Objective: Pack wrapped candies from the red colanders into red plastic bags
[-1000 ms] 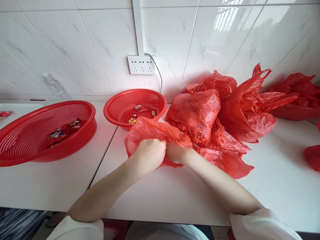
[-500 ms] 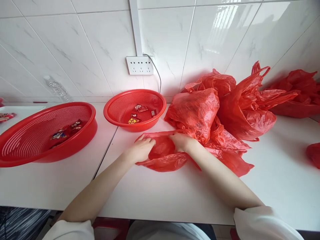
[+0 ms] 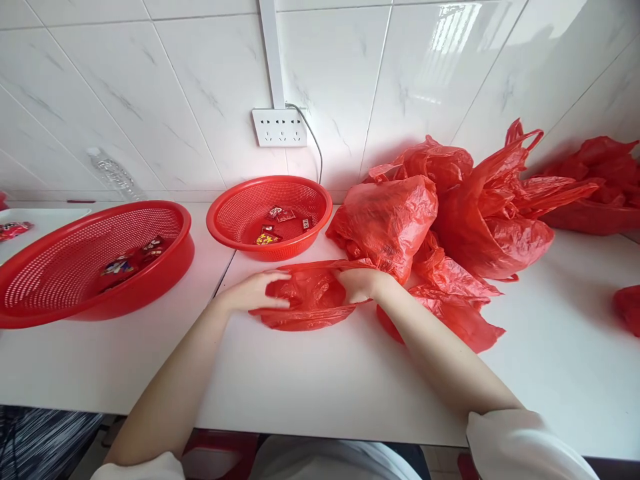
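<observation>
A thin red plastic bag (image 3: 305,322) lies on the white table with its mouth spread toward me. My left hand (image 3: 257,291) is at the bag's left edge, thumb and fingers apart, the fingertips just inside the mouth. On the other side, my right hand (image 3: 359,283) reaches into the opening, its fingers stretched and partly hidden by the plastic. Behind the bag is a round red plastic basket (image 3: 270,251) holding several small wrapped packets (image 3: 269,235). Just right of my right hand, a filled red bag (image 3: 387,217) sits with its film crumpled.
A larger red basket (image 3: 150,297) with packets stands at the left. More red bags (image 3: 500,213) crowd the right side against the tiled wall. A clear plastic bottle (image 3: 115,175) leans at the back left. A power socket (image 3: 279,128) with a cable is on the wall.
My left hand has moved left and its fingers have spread from their closed hold on the bag's rim. The bag has shifted slightly left and its mouth is wider. My right hand stays inside.
</observation>
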Action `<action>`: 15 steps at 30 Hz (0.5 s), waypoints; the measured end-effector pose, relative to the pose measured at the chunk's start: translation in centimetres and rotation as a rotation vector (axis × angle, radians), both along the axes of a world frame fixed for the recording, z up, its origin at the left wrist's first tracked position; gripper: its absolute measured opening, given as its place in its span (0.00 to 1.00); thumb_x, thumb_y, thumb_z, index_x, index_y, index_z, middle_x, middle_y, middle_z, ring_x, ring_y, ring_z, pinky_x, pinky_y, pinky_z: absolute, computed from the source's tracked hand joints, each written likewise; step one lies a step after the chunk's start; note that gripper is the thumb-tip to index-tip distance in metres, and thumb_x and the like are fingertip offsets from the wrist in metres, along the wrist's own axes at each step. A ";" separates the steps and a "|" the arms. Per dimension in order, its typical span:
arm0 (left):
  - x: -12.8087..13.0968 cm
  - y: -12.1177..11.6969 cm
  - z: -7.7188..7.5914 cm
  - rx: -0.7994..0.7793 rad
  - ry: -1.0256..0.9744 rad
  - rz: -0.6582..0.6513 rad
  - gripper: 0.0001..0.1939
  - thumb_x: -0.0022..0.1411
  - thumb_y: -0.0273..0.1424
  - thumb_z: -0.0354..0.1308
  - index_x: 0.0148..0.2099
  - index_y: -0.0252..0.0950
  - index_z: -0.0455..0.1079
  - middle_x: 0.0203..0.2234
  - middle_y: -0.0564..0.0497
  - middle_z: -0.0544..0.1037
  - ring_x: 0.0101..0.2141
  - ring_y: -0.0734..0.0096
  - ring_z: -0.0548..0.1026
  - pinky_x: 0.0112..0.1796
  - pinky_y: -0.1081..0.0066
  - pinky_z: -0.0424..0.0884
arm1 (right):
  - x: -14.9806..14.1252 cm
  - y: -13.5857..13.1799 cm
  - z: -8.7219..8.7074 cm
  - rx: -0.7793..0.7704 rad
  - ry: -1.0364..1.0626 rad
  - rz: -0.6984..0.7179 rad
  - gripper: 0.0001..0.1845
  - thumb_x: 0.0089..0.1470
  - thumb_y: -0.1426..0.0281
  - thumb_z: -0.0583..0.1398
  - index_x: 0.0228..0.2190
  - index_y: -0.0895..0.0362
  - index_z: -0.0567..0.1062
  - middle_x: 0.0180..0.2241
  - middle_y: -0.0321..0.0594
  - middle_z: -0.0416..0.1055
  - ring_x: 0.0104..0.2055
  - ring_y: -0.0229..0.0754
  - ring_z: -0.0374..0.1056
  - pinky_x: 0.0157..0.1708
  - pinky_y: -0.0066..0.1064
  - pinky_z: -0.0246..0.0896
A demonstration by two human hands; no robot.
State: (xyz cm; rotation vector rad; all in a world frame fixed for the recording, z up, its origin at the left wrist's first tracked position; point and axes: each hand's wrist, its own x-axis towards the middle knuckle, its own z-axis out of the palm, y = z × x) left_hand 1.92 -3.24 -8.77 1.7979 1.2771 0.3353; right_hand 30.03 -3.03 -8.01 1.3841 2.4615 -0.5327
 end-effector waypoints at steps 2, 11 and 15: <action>-0.2 0.6 0.1 -0.098 -0.309 0.274 0.27 0.50 0.48 0.65 0.48 0.37 0.76 0.49 0.39 0.77 0.50 0.51 0.74 0.46 0.62 0.73 | -0.2 -0.7 1.1 0.021 0.013 -0.012 0.19 0.45 0.65 0.65 0.40 0.61 0.76 0.36 0.49 0.75 0.36 0.51 0.72 0.33 0.34 0.64; 0.3 1.7 1.5 -0.461 -0.828 0.689 0.23 0.58 0.46 0.55 0.41 0.28 0.71 0.35 0.33 0.79 0.38 0.52 0.81 0.29 0.71 0.77 | -1.1 -4.8 4.4 0.043 0.284 0.058 0.22 0.58 0.63 0.58 0.53 0.55 0.69 0.49 0.48 0.71 0.50 0.49 0.69 0.45 0.34 0.63; 0.1 1.6 0.7 -0.273 -0.918 0.752 0.09 0.50 0.26 0.54 0.36 0.32 0.69 0.31 0.44 0.79 0.34 0.63 0.80 0.35 0.69 0.78 | -1.4 -4.8 4.3 0.028 0.240 0.011 0.24 0.59 0.61 0.57 0.55 0.55 0.67 0.47 0.48 0.73 0.46 0.48 0.71 0.42 0.34 0.63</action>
